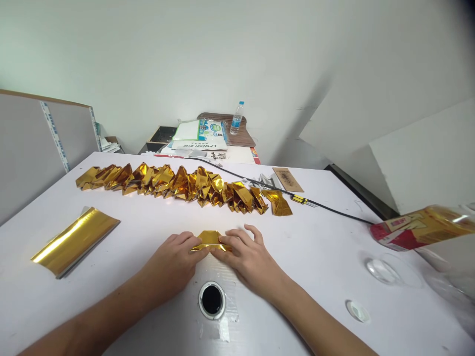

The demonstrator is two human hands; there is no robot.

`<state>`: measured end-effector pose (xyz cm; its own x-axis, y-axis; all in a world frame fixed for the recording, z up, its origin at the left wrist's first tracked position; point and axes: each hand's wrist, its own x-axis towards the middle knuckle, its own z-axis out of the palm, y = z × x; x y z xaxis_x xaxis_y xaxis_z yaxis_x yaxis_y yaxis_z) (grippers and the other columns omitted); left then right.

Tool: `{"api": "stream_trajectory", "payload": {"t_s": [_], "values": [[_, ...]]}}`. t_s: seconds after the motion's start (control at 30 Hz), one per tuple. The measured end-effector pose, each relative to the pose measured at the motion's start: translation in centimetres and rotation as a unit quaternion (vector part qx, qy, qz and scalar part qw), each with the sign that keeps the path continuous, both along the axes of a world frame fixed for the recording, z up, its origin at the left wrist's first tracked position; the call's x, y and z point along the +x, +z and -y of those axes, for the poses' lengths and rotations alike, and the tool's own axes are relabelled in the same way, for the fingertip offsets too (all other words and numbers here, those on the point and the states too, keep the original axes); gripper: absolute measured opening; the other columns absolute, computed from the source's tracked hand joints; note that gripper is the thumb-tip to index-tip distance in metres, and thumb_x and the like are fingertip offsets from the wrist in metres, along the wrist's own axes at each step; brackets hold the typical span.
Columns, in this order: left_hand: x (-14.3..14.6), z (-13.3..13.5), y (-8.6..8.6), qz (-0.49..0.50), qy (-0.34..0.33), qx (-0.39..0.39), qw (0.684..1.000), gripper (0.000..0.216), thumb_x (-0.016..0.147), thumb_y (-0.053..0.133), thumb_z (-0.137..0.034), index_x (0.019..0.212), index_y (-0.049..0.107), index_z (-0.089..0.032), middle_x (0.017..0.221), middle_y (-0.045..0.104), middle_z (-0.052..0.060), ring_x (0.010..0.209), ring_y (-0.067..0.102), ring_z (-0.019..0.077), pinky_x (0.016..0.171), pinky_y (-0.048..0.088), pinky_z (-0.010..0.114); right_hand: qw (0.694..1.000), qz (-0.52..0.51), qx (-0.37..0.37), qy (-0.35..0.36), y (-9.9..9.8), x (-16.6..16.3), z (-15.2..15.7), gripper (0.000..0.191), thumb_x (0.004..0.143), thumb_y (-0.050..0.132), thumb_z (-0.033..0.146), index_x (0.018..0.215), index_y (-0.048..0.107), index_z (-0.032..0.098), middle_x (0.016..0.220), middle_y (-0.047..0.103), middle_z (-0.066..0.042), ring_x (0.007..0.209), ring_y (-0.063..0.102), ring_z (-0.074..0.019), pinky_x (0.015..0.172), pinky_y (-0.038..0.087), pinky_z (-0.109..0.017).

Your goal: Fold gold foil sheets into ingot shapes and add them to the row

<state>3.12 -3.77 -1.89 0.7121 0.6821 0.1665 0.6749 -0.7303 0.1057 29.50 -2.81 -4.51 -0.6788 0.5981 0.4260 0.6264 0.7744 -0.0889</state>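
Note:
Both hands work on one small piece of gold foil paper (210,238) lying on the white table in front of me. Its far edge is folded to a blunt, angled flap, and a folded strip runs along its near edge. My left hand (178,254) grips the left end, thumb along the near edge. My right hand (243,249) presses the right end with thumb and fingers, its outer fingers raised. Beyond them stretches a long row of folded gold paper pieces (178,185), with one piece (277,202) at its right end. A stack of flat gold paper (76,242) lies to the left.
A round dark hole with a white rim (212,300) is near me. A black cable (334,210) crosses the back right. At right are a large bottle of yellow liquid (426,227) and a round white lid (357,311). A water bottle (236,118) stands behind.

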Motion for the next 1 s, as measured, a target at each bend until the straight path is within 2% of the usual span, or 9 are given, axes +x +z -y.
{"api": "stream_trajectory", "payload": {"t_s": [0.3,0.6,1.0], "values": [[0.3,0.2,0.2,0.010,0.012,-0.023,1.000,0.047,0.090,0.058,-0.002,0.132,0.064,-0.024,0.116,0.069,0.007,0.110,0.062,0.0280,0.091,0.052,0.044,0.999,-0.039,-0.029,-0.017,0.2,-0.4,0.4,0.041,0.099,0.061,0.015,0.132,0.073,0.034,0.123,0.074,-0.007,0.117,0.058,-0.0274,0.111,0.027,-0.054],[0.2,0.2,0.4,0.005,0.004,-0.020,1.000,0.041,0.095,0.057,-0.008,0.134,0.063,-0.022,0.117,0.069,0.009,0.110,0.060,0.0283,0.089,0.051,0.045,0.998,-0.023,-0.048,-0.032,0.2,-0.5,0.7,0.047,0.091,0.065,0.013,0.132,0.074,0.034,0.125,0.073,-0.006,0.119,0.058,-0.0277,0.113,0.028,-0.053],[0.3,0.1,0.8,-0.009,0.006,-0.037,0.999,0.037,0.096,0.057,-0.007,0.130,0.064,-0.021,0.113,0.069,0.008,0.107,0.061,0.0273,0.087,0.051,0.043,0.996,-0.046,-0.067,-0.040,0.3,-1.1,1.0,0.044,0.093,0.061,0.016,0.132,0.074,0.033,0.120,0.074,-0.008,0.117,0.057,-0.0292,0.113,0.027,-0.056]]}}
